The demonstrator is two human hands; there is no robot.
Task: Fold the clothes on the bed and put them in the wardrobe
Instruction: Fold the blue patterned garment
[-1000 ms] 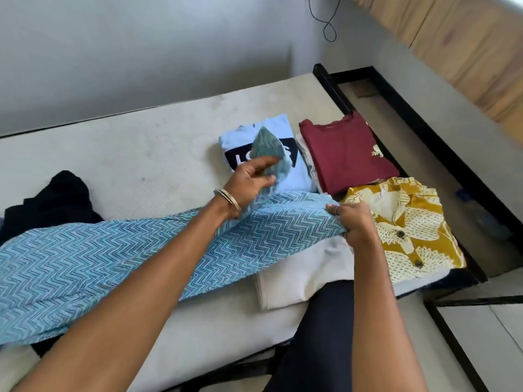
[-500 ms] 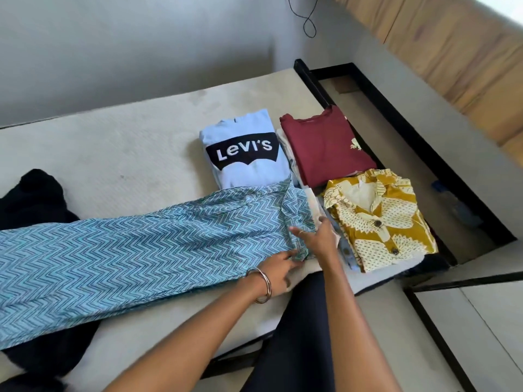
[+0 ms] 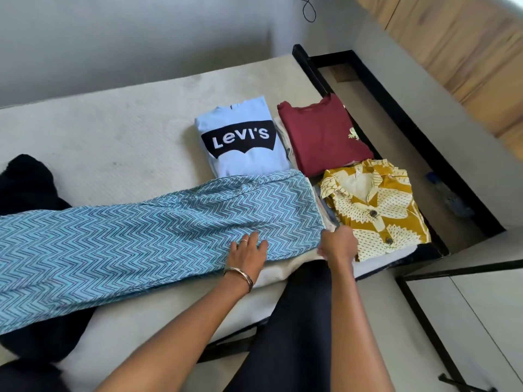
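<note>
A long blue zigzag-patterned garment [image 3: 135, 239] lies stretched across the bed [image 3: 113, 131], its right end near the folded stacks. My left hand [image 3: 249, 251] rests flat on its lower right part, fingers spread. My right hand [image 3: 338, 246] grips the garment's right corner, over a cream cloth [image 3: 283, 268] beneath. Folded pieces lie beyond: a light blue Levi's shirt [image 3: 243, 142], a maroon top [image 3: 322, 134] and a yellow printed shirt [image 3: 376, 205].
A black garment [image 3: 25, 182] lies bunched at the bed's left, partly under the blue one. The black bed frame [image 3: 396, 114] runs along the right, with floor beyond it. A wooden panel [image 3: 467, 46] stands at top right.
The sleeve my left hand held up over the Levi's shirt now lies folded in. Both hands moved down to the garment's near right edge; the left now lies flat on the cloth.
</note>
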